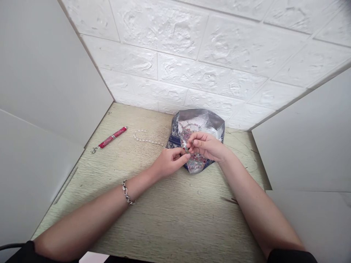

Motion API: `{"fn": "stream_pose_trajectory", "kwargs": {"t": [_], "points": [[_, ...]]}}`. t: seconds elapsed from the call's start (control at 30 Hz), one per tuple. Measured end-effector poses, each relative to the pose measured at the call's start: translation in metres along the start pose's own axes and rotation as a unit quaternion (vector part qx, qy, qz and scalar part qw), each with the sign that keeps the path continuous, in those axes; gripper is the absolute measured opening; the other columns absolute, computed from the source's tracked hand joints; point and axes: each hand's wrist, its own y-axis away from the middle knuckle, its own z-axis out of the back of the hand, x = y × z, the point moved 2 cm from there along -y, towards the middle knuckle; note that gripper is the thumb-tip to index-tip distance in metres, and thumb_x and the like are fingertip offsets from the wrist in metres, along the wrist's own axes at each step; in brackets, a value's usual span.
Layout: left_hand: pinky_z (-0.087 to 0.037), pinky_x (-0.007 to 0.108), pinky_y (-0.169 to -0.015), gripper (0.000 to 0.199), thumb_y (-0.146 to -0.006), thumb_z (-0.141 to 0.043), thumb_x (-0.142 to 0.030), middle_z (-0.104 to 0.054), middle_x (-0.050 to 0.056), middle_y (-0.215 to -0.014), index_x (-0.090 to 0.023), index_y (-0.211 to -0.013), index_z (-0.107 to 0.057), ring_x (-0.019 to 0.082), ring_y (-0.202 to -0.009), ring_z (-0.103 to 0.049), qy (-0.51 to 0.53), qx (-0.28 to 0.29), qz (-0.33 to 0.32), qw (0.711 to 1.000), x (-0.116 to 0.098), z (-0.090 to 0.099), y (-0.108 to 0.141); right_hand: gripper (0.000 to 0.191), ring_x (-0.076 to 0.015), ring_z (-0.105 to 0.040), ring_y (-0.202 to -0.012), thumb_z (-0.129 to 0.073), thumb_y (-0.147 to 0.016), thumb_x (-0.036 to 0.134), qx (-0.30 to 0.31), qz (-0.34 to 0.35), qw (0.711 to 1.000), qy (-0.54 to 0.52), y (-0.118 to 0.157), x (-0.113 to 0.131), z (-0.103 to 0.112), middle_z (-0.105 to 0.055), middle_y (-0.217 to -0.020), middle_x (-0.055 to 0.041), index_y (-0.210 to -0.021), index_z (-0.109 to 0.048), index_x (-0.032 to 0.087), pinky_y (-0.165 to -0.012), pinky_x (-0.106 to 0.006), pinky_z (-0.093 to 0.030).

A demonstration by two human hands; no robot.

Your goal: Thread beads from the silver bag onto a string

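A string of pale beads (146,140) curves across the table and runs in behind my left hand (174,160). My left thumb and forefinger are pinched together at the string's hidden end. My right hand (207,145) is just to the right, its fingertips pressed together close to the left ones. What sits between the right fingertips is too small to make out. Both hands are over an open bag (211,120) with a silver lining and a blue patterned outside. Many small pink, red and clear beads (199,160) lie inside it, partly covered by my hands.
A red pen-like tube (112,137) with a metal clasp lies at the left of the wooden table (164,219). A white brick-patterned wall (175,65) closes off the back, with pale panels (35,91) on both sides. Thin dark strips (229,200) lie by my right forearm.
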Motion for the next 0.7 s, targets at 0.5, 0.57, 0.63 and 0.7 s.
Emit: {"fn": "stream_pose_trajectory", "kwargs": {"t": [0.5, 0.57, 0.63, 0.7], "points": [[-0.011, 0.017, -0.032, 0.042, -0.063, -0.061, -0.054, -0.033, -0.009, -0.034, -0.013, -0.061, -0.052, 0.002, -0.03, -0.021, 0.347, 0.125, 0.103, 0.924, 0.004, -0.007, -0.002, 0.01, -0.0091, -0.062, -0.072, -0.066, -0.071, 0.018, 0.159, -0.058, 0.986, -0.011, 0.009, 0.001, -0.01, -0.064, -0.077, -0.0032, -0.078, -0.064, 0.013, -0.064, -0.018, -0.053], [-0.012, 0.017, -0.032, 0.041, -0.061, -0.064, -0.053, -0.034, -0.009, -0.035, -0.014, -0.063, -0.053, 0.002, -0.03, -0.021, 0.358, 0.149, 0.122, 0.914, 0.003, -0.007, -0.002, 0.01, -0.0088, -0.063, -0.071, -0.065, -0.071, 0.018, 0.17, -0.063, 0.983, -0.011, 0.01, 0.001, -0.01, -0.064, -0.077, -0.0035, -0.079, -0.063, 0.012, -0.064, -0.017, -0.053], [-0.012, 0.017, -0.031, 0.038, -0.058, -0.067, -0.049, -0.035, -0.01, -0.037, -0.014, -0.065, -0.054, 0.002, -0.03, -0.021, 0.363, 0.168, 0.144, 0.905, 0.001, -0.006, -0.001, 0.011, -0.0086, -0.063, -0.07, -0.065, -0.071, 0.018, 0.177, -0.071, 0.982, -0.004, 0.01, 0.001, -0.01, -0.064, -0.078, -0.0036, -0.08, -0.063, 0.012, -0.063, -0.017, -0.053], [-0.012, 0.017, -0.031, 0.036, -0.055, -0.07, -0.044, -0.038, -0.01, -0.04, -0.014, -0.066, -0.055, 0.001, -0.03, -0.02, 0.361, 0.188, 0.165, 0.898, 0.0, -0.006, 0.0, 0.011, -0.0084, -0.063, -0.069, -0.065, -0.071, 0.018, 0.184, -0.09, 0.979, 0.014, 0.011, 0.001, -0.011, -0.064, -0.078, -0.0035, -0.08, -0.063, 0.012, -0.064, -0.017, -0.052]]}}
